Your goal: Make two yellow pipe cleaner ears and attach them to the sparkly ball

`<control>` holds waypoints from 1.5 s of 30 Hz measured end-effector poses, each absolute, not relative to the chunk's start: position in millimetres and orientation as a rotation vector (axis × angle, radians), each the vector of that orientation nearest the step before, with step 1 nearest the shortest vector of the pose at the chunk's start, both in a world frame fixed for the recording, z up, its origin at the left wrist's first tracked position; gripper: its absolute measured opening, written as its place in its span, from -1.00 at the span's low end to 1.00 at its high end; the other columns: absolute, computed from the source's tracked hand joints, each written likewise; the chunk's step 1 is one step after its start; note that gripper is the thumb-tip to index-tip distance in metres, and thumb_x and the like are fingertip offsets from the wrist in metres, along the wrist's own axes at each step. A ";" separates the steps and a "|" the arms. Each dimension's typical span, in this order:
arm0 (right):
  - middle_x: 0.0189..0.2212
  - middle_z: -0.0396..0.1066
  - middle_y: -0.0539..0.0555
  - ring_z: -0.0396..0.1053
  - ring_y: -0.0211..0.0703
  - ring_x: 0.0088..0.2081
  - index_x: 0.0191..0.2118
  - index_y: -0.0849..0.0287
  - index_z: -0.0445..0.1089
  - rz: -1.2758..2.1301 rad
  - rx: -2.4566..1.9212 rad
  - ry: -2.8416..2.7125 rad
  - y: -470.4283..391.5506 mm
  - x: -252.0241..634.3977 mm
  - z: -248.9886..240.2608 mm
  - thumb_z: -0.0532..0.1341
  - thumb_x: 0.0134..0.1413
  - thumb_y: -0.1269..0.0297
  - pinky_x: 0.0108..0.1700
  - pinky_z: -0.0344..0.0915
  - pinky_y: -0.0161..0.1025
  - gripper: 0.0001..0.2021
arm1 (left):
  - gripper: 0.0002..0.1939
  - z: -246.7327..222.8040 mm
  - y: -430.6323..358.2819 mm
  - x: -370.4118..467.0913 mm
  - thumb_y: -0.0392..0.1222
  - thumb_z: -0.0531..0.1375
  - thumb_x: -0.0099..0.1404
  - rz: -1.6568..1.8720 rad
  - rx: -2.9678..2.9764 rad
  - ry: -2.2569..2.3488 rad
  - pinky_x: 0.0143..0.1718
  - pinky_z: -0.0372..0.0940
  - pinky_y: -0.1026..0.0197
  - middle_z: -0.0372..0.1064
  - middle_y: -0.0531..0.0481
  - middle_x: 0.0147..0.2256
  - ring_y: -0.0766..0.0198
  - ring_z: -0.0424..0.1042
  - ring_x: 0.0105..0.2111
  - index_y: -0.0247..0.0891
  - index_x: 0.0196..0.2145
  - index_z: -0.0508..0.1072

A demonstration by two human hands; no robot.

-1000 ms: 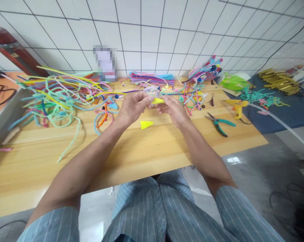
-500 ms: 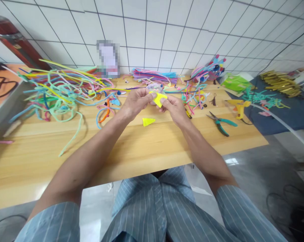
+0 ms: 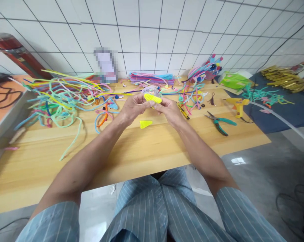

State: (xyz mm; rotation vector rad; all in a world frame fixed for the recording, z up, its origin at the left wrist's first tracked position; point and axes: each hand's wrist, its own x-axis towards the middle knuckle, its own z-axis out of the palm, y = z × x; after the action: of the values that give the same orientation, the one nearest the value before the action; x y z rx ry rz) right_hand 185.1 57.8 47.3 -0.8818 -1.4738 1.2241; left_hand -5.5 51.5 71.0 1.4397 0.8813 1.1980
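Between my two hands, over the wooden table (image 3: 164, 141), I hold a small yellow ribbed piece (image 3: 153, 98). My left hand (image 3: 134, 107) pinches its left end, and my right hand (image 3: 167, 109) grips it from the right and below. Both thumbs meet at its lower edge. A second yellow piece (image 3: 145, 124), roughly triangular, lies flat on the wood just below my hands. Behind the held piece shows a clear, roundish plastic thing (image 3: 149, 89), partly hidden.
A tangle of pipe cleaners (image 3: 63, 97) spreads on the left, with a bundle (image 3: 152, 78) at the wall. To the right lie a yellow cutter (image 3: 183, 111), teal-handled pliers (image 3: 219, 123) and a yellow glue gun (image 3: 239, 106). A red flask (image 3: 18, 55) stands back left.
The held yellow piece has been turned, from a wide face with a downward point to a narrower ribbed strip. The view has shifted slightly. The loose yellow piece stays on the table.
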 end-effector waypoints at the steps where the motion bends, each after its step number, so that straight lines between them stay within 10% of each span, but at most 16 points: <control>1: -0.49 0.35 -0.11 0.22 -0.31 -0.45 -0.31 0.13 0.54 1.219 -0.889 -1.462 57.9 184.2 46.6 0.55 -0.07 -0.22 -0.41 0.23 -0.32 -0.50 | -0.48 69.2 51.3 -3.8 0.21 0.61 0.00 1.206 1.425 0.883 -0.59 0.00 0.28 0.29 0.13 -0.61 0.44 0.12 -0.63 -0.20 -0.49 0.48; 23: -0.49 0.39 -0.08 0.28 -0.29 -0.46 -0.33 0.09 0.53 1.105 -0.889 -1.493 57.5 183.0 40.0 0.46 0.08 -0.32 -0.38 0.25 -0.29 -0.49 | -0.53 61.6 54.2 -0.7 0.17 0.42 0.38 1.430 1.378 0.944 -0.58 -0.01 0.24 0.26 0.11 -0.57 0.42 0.07 -0.62 -0.20 -0.48 0.44; 45: -0.50 0.42 -0.06 0.29 -0.31 -0.47 -0.41 0.10 0.47 1.063 -0.938 -1.460 60.3 180.2 37.3 0.46 -0.01 -0.41 -0.39 0.29 -0.32 -0.41 | -0.45 45.3 63.3 -2.5 0.18 0.46 0.31 1.377 1.448 1.008 -0.56 -0.06 0.21 0.16 0.14 -0.61 0.39 0.05 -0.60 -0.18 -0.55 0.32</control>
State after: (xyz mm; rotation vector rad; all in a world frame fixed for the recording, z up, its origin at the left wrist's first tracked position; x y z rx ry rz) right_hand 180.2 60.3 37.3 -0.9380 -1.4596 1.0628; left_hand -2.5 63.3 45.3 1.4485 1.0076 1.3768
